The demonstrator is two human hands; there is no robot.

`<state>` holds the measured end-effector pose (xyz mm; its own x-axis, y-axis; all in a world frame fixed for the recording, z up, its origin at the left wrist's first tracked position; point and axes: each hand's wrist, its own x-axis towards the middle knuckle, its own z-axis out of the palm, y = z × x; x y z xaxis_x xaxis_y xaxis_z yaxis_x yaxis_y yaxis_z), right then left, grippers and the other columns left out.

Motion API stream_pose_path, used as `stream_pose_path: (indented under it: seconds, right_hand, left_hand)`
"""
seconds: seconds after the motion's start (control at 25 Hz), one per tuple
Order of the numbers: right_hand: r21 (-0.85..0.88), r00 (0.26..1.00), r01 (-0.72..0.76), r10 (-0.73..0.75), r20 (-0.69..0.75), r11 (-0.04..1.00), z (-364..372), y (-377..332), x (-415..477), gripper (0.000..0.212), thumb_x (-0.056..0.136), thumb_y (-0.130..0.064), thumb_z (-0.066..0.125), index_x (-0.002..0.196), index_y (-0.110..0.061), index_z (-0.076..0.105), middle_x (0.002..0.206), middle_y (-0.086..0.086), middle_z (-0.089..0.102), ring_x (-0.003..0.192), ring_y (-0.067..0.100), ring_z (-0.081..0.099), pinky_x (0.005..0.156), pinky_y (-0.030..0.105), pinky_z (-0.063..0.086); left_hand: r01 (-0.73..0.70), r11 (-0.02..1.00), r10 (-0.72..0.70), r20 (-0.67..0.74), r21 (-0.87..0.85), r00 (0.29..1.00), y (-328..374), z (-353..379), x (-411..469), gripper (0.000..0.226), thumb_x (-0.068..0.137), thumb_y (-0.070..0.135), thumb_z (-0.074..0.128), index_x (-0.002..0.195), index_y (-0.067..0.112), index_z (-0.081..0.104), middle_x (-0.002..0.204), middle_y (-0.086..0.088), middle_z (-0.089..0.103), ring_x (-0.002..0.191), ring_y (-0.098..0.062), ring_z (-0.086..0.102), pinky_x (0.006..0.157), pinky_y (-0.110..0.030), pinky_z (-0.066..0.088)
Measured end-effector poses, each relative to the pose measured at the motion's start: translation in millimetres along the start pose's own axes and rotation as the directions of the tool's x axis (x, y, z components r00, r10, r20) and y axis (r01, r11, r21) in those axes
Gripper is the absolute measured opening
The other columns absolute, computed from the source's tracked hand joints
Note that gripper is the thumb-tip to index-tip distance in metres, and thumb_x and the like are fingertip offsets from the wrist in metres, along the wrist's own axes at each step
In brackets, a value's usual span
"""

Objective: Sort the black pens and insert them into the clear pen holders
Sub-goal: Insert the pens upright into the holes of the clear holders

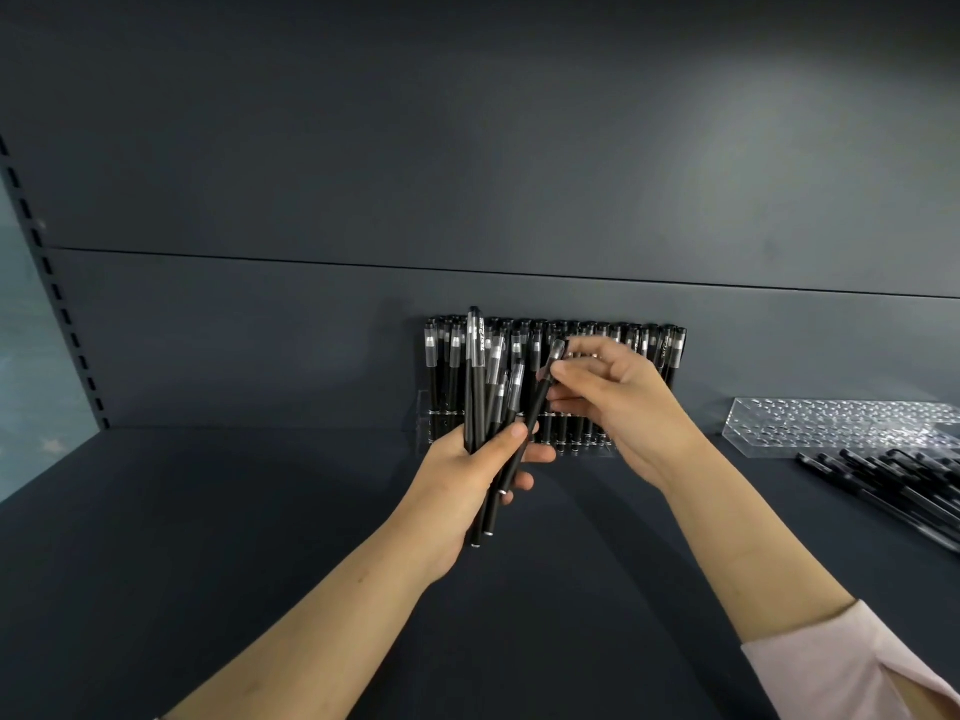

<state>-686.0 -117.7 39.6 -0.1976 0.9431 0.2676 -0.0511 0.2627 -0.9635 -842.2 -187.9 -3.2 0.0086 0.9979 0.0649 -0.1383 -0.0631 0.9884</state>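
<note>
1. We saw the L hand [467,475] wrapped round a bundle of black pens [483,397]. Fingers were curled tight on the lower barrels w/ the thumb laid across the front. Caps pointed up and fanned out a bit.
2. The R hand [618,402] pinched a single pen [540,397] near its cap end btwn thumb & forefinger. Its other fingers were loosely bent and gripped nothing.
3. That pen leaned up and to the right out of the bundle, w/ its lower part under the L thumb.
4. Behind both hands a clear pen holder [426,433] stood against the back panel [467,148], packed w/ upright pens [447,366], caps up.
5. Well apart on the right, a 2nd clear holder [831,423] lay on the shelf [260,537], rows of holes facing up.
6. Loose pens [893,485] lay heaped just in front of it.
7. A pale pink sleeve [852,667] showed on the R arm, bottom right.
</note>
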Motion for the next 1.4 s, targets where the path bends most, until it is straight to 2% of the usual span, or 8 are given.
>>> stream_pose_path:
  seconds: [0.12, 0.28, 0.4, 0.8, 1.0, 1.2, 1.28, 1.4]
  right_hand:
    - [0.05, 0.974, 0.128, -0.116, -0.194, 0.99, -6.7, -6.9, 2.5, 0.03, 0.091, 0.0, 0.06, 0.116, -0.016, 0.054, 0.085, 0.007, 0.072, 0.075, 0.017, 0.069, 0.076, 0.031, 0.058]
    - [-0.33, 0.807, 0.266, -0.396, -0.437, 0.906, -29.4, -13.1, 2.7, 0.028, 0.092, -0.01, 0.061, 0.11, -0.03, 0.051, 0.089, 0.002, 0.07, 0.076, 0.012, 0.067, 0.074, 0.02, 0.053]
    - [-0.463, 0.788, 0.247, -0.455, -0.415, 0.851, -35.3, -7.2, 2.9, 0.029, 0.093, -0.013, 0.058, 0.116, -0.03, 0.05, 0.093, 0.0, 0.068, 0.072, -0.001, 0.059, 0.062, 0.006, 0.042]
    - [-0.619, 0.805, 0.261, -0.521, -0.283, 0.74, -33.8, 4.9, 6.6, 0.027, 0.094, -0.014, 0.058, 0.116, -0.029, 0.053, 0.092, -0.002, 0.064, 0.073, 0.015, 0.059, 0.064, 0.005, 0.042]
    - [-0.76, 0.858, 0.173, -0.475, -0.195, 0.626, -35.4, 17.5, 13.5, 0.029, 0.094, -0.024, 0.059, 0.123, -0.026, 0.056, 0.091, -0.006, 0.063, 0.075, 0.009, 0.059, 0.073, 0.025, 0.049]
    - [-0.82, 0.891, 0.127, -0.427, -0.153, 0.558, -39.3, 25.1, 17.6, 0.037, 0.093, -0.027, 0.059, 0.131, -0.026, 0.056, 0.098, -0.003, 0.061, 0.079, 0.015, 0.06, 0.077, 0.034, 0.053]
    - [-0.811, 0.873, 0.166, -0.465, -0.143, 0.561, -36.7, 22.1, 15.6, 0.037, 0.094, -0.025, 0.058, 0.13, -0.026, 0.056, 0.098, -0.004, 0.06, 0.081, 0.014, 0.06, 0.077, 0.03, 0.052]
    - [-0.69, 0.904, 0.194, -0.401, -0.151, 0.697, -23.9, 9.7, 10.2, 0.028, 0.093, -0.027, 0.059, 0.121, -0.025, 0.061, 0.095, -0.01, 0.064, 0.079, 0.003, 0.058, 0.072, 0.013, 0.044]
  left_hand:
    - [0.043, 0.998, -0.045, -0.029, -0.044, 0.999, 0.3, -0.4, 1.3, 0.02, 0.097, 0.029, 0.057, 0.113, 0.02, 0.064, 0.095, 0.0, 0.077, 0.071, -0.01, 0.066, 0.064, -0.023, 0.05]
    - [0.059, 0.998, -0.06, -0.046, -0.033, 0.997, -1.9, -2.4, 2.5, 0.02, 0.097, 0.027, 0.057, 0.114, 0.017, 0.064, 0.094, -0.001, 0.077, 0.063, -0.009, 0.062, 0.057, -0.022, 0.047]
    - [0.061, 0.998, -0.062, -0.046, -0.02, 0.997, -2.8, -1.8, 2.7, 0.02, 0.098, 0.026, 0.056, 0.113, 0.015, 0.063, 0.094, -0.002, 0.077, 0.059, -0.009, 0.058, 0.053, -0.021, 0.044]
    - [0.06, 0.998, -0.061, -0.051, -0.014, 0.997, -3.3, -1.0, 4.8, 0.021, 0.098, 0.028, 0.056, 0.112, 0.013, 0.057, 0.09, -0.003, 0.077, 0.054, -0.009, 0.053, 0.05, -0.021, 0.041]
    - [0.055, 0.996, -0.059, -0.07, -0.067, 0.996, -4.1, -3.3, 6.7, 0.02, 0.098, 0.03, 0.055, 0.109, 0.013, 0.055, 0.08, -0.006, 0.075, 0.05, -0.009, 0.045, 0.044, -0.019, 0.036]
    - [0.03, 0.999, -0.032, -0.082, -0.032, 0.996, -6.9, -1.7, 7.1, 0.021, 0.097, 0.026, 0.056, 0.11, 0.01, 0.059, 0.086, -0.002, 0.076, 0.058, -0.011, 0.051, 0.053, -0.022, 0.042]
    - [0.02, 0.999, -0.022, -0.08, -0.026, 0.997, -7.6, -0.9, 7.2, 0.02, 0.098, 0.022, 0.056, 0.112, 0.008, 0.059, 0.089, -0.002, 0.076, 0.062, -0.012, 0.053, 0.058, -0.024, 0.044]
    - [0.007, 0.999, -0.01, -0.068, -0.051, 0.998, -6.5, 0.1, 6.1, 0.018, 0.099, 0.015, 0.053, 0.112, 0.007, 0.061, 0.092, -0.002, 0.076, 0.068, -0.009, 0.06, 0.061, -0.023, 0.049]
